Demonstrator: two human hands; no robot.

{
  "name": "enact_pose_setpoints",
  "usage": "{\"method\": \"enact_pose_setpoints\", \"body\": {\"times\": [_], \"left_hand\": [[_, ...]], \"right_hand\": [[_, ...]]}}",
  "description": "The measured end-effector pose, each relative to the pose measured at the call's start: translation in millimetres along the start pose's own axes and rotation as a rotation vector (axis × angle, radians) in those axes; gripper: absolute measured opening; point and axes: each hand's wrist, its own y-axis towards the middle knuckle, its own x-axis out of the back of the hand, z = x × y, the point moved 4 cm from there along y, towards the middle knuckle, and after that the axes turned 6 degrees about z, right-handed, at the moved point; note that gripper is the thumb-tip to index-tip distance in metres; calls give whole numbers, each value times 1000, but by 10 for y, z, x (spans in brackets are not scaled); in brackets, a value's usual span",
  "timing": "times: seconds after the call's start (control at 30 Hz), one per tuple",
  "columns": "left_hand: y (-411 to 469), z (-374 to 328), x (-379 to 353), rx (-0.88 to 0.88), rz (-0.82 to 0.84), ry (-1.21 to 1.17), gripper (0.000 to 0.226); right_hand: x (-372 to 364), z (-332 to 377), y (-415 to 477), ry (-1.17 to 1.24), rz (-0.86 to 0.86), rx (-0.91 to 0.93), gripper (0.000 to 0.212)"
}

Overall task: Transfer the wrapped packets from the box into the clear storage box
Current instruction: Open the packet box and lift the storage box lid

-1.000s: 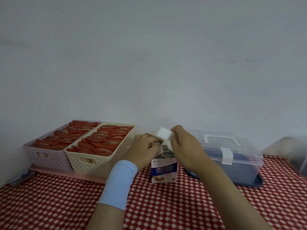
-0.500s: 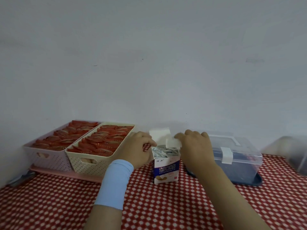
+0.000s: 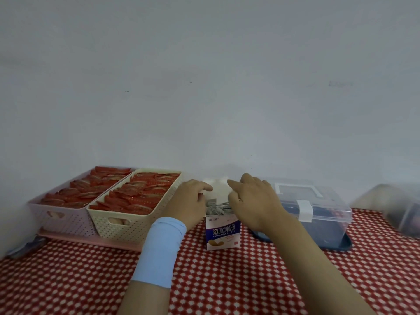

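Packets, the wrapped packets (image 3: 215, 206), stand bunched and grey in the open top of the bandage box (image 3: 223, 233), right between the two hands. The right hand (image 3: 252, 201) hovers over the box's right edge with its fingers loosely spread and pinching nothing, and it is probably the nearer for a downward reach. The left hand (image 3: 189, 202) sits against the box's left side; its fingertips are hidden, so its grip cannot be told.

The clear storage box (image 3: 322, 214) sits just right of the bandage box with its lid down and its white latch (image 3: 304, 210) fastened (it likely needs opening first). The dark contents are unclear.

At left, a cream basket (image 3: 127, 223) and a pink basket (image 3: 56, 215) hold red sachets (image 3: 141, 194).
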Motion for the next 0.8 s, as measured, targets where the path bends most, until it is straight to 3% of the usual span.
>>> {"method": "enact_pose_setpoints", "body": {"times": [0.13, 0.27, 0.43, 0.53, 0.63, 0.8], "left_hand": [[-2, -22, 87, -55, -179, -77, 29], [-29, -98, 28, -100, -46, -32, 25], [28, -42, -144, -50, 79, 76, 24], [-5, -93, -53, -52, 33, 160, 23], [-69, -242, 35, -96, -53, 134, 22], [-11, -738, -116, -210, -87, 24, 24]], "right_hand": [[-149, 120, 146, -66, 44, 46, 36], [-274, 138, 207, -149, 57, 105, 50], [-187, 3, 175, -22, -69, 87, 41], [-159, -73, 101, 65, -20, 126, 40], [56, -296, -36, 196, -78, 150, 45], [317, -891, -295, 64, -83, 39, 39]]}}
